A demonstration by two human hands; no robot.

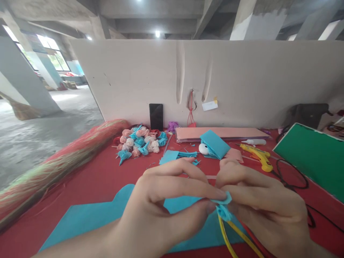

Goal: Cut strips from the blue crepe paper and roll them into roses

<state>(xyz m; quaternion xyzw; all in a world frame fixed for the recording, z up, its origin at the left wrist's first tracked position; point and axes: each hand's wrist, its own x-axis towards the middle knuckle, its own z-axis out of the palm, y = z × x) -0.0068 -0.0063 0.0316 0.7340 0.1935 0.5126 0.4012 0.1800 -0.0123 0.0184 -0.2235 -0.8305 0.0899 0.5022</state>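
Observation:
My left hand (172, 200) pinches the edge of a small blue paper rosette (225, 213) between thumb and fingertips. Close against it, my right hand (263, 204) has its fingers closed at the rosette's other side; its fingertips are partly hidden. Two curved yellow handle-like lengths (236, 233) run down from just under the rosette, with a red part beside them. Whether they belong to one tool, and how they are held, I cannot tell. Beneath both hands lies a large blue paper sheet (88, 218) on the red tabletop (107, 182).
A heap of paper roses (142, 139) sits at the back left, near a black phone (156, 116). Behind my hands lie cut blue strips (172, 156) and a folded blue piece (215, 144). A yellow glue gun (256, 154) and green board (311, 161) are right; netting (64, 165) lines the left edge.

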